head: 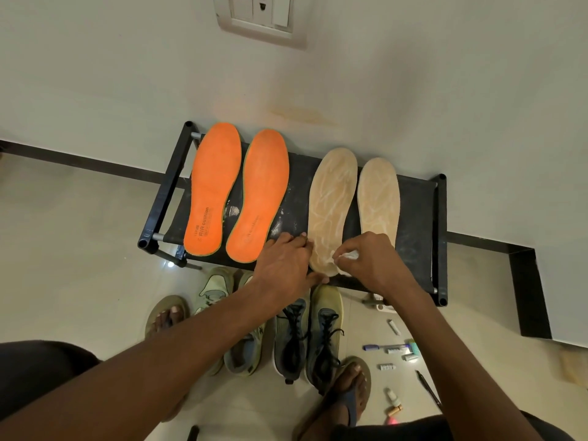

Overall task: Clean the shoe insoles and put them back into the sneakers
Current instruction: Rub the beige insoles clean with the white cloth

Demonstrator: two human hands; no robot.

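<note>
Nearest are the person's two feet in sandals on the pale tiled floor (79,218), the right foot (351,389) beside a scatter of small things: a pen (428,388), a marker (378,347) and a few little tubes and bottles. Between the feet stand two pairs of sneakers, a dark grey laced pair (307,335) and a paler green pair (235,329) just to its left, toes toward the rack.

Beyond them is a low black shoe rack (416,224) against the wall. The left hand (286,265) lies flat on its top shelf, fingers straight, fingertips touching the heel edge of a beige insole (331,205). The right hand (370,262) has its fingers curled round a small white wad (348,255), perhaps tissue or cloth, pressed against that insole's heel. The insole's surface is streaked with whitish marks. A second beige insole (378,198) lies just to its right, and two orange insoles (241,192) lie side by side on the rack's left half, white powdery smears between them.

Farthest, on the wall, is a switch plate (261,17).
</note>
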